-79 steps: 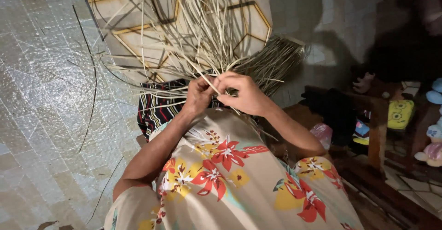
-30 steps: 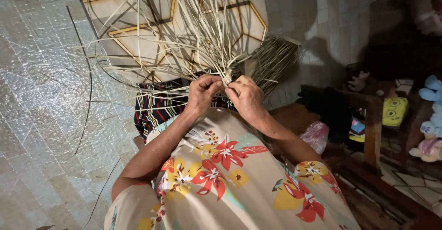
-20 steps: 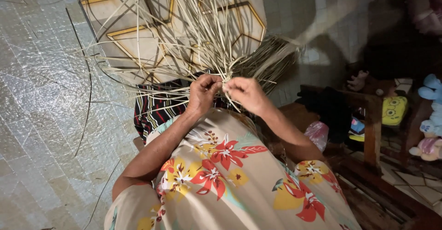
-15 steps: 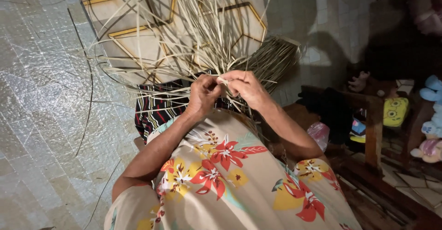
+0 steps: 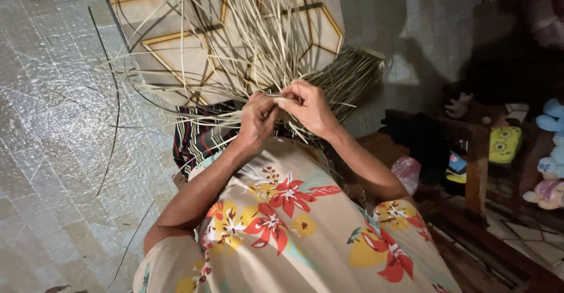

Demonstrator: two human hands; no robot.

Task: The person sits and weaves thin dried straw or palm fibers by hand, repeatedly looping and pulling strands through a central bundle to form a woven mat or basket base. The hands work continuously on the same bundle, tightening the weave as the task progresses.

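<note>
head view, left hand [image 5: 256, 120]: closed, fingers pinching thin pale strips at the near edge of the strip fan; half a second back sat a little lower, now raised and closer to the right hand
head view, right hand [image 5: 309, 106]: curled shut over a strip end, thumb and forefinger meeting the left hand's fingertips; a second ago stood apart from it, now touching
pale strips [image 5: 235, 40]: loose fan spreading up and away from the hands, over the hexagon-patterned mat [image 5: 176, 52]; fan much the same as before
dark bundle [image 5: 352, 73]: just right of the hands, unmoved
striped cloth [image 5: 200, 137]: below the hands, on the lap
stuffed toys [image 5: 549, 152]: well right of the hands
meaning: judged, one strip passed between the hands, weave gathered tighter at the pinch point
</note>
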